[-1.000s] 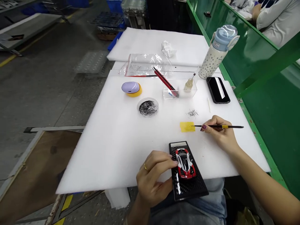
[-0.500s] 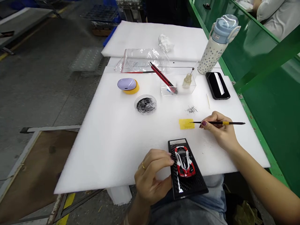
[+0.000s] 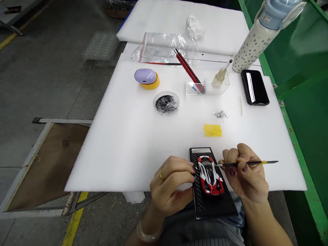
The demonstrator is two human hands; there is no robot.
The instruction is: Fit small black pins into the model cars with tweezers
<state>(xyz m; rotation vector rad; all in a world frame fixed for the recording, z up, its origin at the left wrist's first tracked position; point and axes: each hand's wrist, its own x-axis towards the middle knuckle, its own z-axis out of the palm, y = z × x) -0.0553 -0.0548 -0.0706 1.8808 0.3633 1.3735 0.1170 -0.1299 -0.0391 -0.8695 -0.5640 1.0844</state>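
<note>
Bright even light, soft shadows, glare on the phone point(image 3: 255, 87), bowed edges (wide lens)

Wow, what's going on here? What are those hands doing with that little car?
A person is working at a small red and white model car on a black stand, which sits on a white foam sheet. Their left hand is curled right beside the car, with the fingers at its side. Their right hand holds a thin black and yellow brush, its tip close by the car. A yellow pad and a dish of black bits lie farther up the foam.
</note>
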